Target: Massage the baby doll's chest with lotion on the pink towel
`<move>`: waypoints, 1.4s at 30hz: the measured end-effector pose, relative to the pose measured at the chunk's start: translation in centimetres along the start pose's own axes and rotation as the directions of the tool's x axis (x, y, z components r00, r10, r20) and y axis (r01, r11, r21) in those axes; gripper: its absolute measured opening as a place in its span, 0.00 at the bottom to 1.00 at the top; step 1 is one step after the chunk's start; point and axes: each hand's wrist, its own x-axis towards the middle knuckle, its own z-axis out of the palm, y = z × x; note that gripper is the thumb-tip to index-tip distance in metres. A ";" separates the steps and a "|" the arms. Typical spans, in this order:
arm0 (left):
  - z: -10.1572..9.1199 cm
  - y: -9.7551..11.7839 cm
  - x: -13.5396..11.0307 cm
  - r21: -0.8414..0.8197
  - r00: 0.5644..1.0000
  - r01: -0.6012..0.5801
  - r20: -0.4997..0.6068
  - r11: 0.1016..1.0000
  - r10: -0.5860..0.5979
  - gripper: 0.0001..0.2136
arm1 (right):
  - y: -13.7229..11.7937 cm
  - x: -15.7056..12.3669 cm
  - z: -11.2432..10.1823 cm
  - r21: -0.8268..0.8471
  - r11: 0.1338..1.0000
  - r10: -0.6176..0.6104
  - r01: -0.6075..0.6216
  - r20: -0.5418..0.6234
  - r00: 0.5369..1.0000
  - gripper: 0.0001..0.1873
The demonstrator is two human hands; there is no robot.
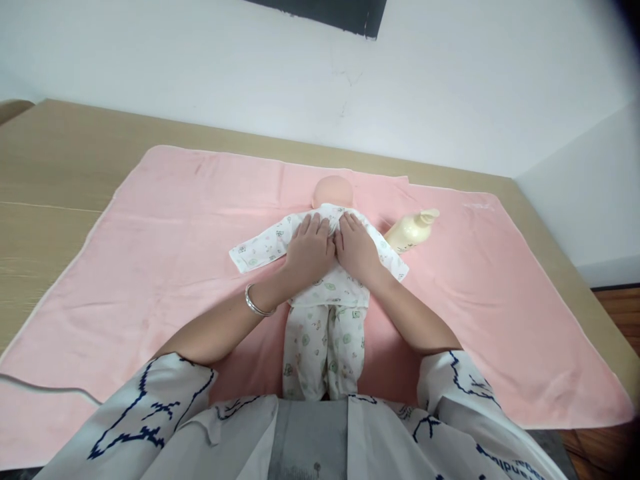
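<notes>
Your white shirt (320,433) with its dark blue print fills the bottom edge of the frame, and both bare forearms reach up from it toward the centre. Your left hand (310,250) and right hand (356,248) lie flat, fingers stretched out, side by side with the thumbs touching. Neither grips anything; the palms rest on the upper body of the doll (327,293). A silver bracelet (255,303) sits on your left wrist.

The doll lies stretched out in the middle of the frame, head away from you and feet at your shirt. You cannot tell from here whether it lies on its front or back. Its printed top covers both arms and the trunk, and the matching trousers cover both legs, so the dressing looks complete; only the part under your palms is hidden.

Just right of the doll's shoulder, a cream pump bottle (411,230) lies on its side, apart from your hands. Everything rests on a pink towel (150,267), spread over the wooden tabletop (50,167).
</notes>
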 end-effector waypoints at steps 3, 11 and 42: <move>0.4 -1.2 1.0 -0.063 1.000 0.019 0.005 0.998 -0.018 0.26 | -1.6 -1.6 0.1 0.000 1.000 -0.021 0.021 -0.011 1.000 0.29; 1.4 -1.4 1.2 -0.122 0.993 0.099 -0.046 0.988 -0.106 0.28 | 0.2 0.2 0.2 0.042 0.998 0.037 -0.038 0.004 0.999 0.31; 0.8 -1.4 1.1 -0.067 0.997 0.068 -0.026 0.995 -0.070 0.27 | -1.1 -1.0 -1.0 -0.057 0.998 -0.003 0.009 0.119 0.993 0.29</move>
